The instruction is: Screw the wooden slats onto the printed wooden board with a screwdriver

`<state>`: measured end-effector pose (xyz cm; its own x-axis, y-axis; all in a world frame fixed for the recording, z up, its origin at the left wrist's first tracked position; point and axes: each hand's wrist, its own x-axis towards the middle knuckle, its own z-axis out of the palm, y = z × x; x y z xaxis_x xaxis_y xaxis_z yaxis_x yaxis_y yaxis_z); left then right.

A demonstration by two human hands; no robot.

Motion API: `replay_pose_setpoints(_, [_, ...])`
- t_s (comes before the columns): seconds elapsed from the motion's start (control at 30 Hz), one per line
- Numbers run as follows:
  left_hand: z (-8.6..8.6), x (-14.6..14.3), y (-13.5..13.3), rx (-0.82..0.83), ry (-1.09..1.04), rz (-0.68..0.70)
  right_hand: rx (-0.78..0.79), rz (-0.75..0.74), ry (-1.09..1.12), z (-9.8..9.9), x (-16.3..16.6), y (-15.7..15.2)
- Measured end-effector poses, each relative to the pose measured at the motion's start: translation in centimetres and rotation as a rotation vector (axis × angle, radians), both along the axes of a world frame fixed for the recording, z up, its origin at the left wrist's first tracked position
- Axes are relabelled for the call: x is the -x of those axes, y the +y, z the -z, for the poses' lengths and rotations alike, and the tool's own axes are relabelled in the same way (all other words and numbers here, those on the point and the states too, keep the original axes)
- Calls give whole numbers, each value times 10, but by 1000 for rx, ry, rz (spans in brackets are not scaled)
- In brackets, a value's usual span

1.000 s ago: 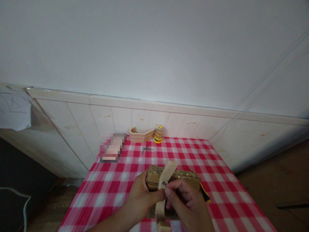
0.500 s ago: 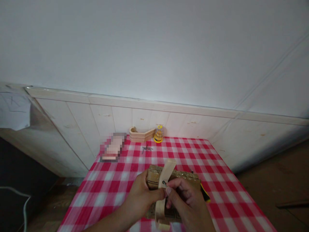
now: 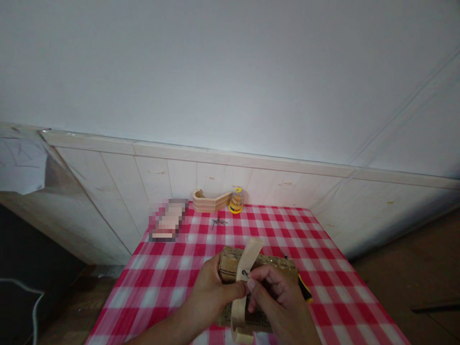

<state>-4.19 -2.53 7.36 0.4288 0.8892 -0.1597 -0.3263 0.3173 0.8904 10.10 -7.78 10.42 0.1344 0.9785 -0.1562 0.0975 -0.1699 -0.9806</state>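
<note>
A pale wooden hook (image 3: pixel 250 254), curved at its near end, lies across a brown patterned block (image 3: pixel 275 261). My left hand (image 3: pixel 215 287) is closed around the block's left side, its thumb pressed over the hook. Between the thumb and forefinger of my right hand (image 3: pixel 271 292) is a small dark screw (image 3: pixel 245 273), held at the hole in the hook. The fingertips hide part of the screw, so how deep it sits cannot be seen. Beyond the right hand, a black and yellow tool handle (image 3: pixel 305 288) shows partly.
Several dark screws (image 3: pixel 219 222) lie loose on the red checked tablecloth (image 3: pixel 201 244). Along the wall stand stacked wooden hooks (image 3: pixel 210 204) and a yellow-capped screwdriver bit set (image 3: pixel 236 201). A blurred-out flat object (image 3: pixel 168 220) rests at the table's back left.
The screw's visible end has shifted slightly at the hole, pinched by my right fingers. My left hand, the hook and the block have hardly moved.
</note>
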Motion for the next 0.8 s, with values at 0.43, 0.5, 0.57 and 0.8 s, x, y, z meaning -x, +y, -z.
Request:
replay_pose_setpoints(0.43, [0,-3,0,23,26,-29,-25,35,-4,3,5,3])
replay_pose_setpoints(0.5, [2,-4,0,35,11,-29,-32,38,-3,2,6,4])
replay_pose_setpoints(0.57, [4,-4,0,39,2,-27,-37,44,-1,1,7,5])
replay_pose_setpoints(0.8, [5,-5,-2,20,-15,-38,-29,63,-32,0,8,5])
